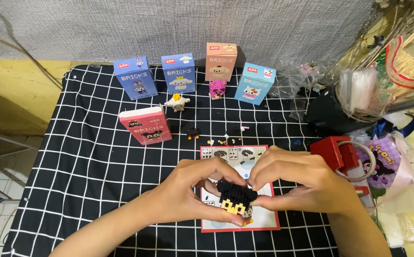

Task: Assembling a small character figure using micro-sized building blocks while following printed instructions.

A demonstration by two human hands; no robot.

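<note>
In the head view, at lower centre of the frame, the left hand (188,188) and the right hand (295,183) both pinch a small black-and-yellow figure built of tiny plastic bricks (236,199), fingertips curled around it from either side, just above a red-bordered printed instruction sheet (262,220) lying on the black cloth with a white grid (92,162). Toward the upper centre stand four small cardboard boxes, two blue (135,77), one peach (221,62) and one light blue (255,84), with a pink box (145,125) lying nearer, a finished white brick figure (177,102) and a pink one (217,89) between them, and a red tape dispenser (338,153) at right.
</note>
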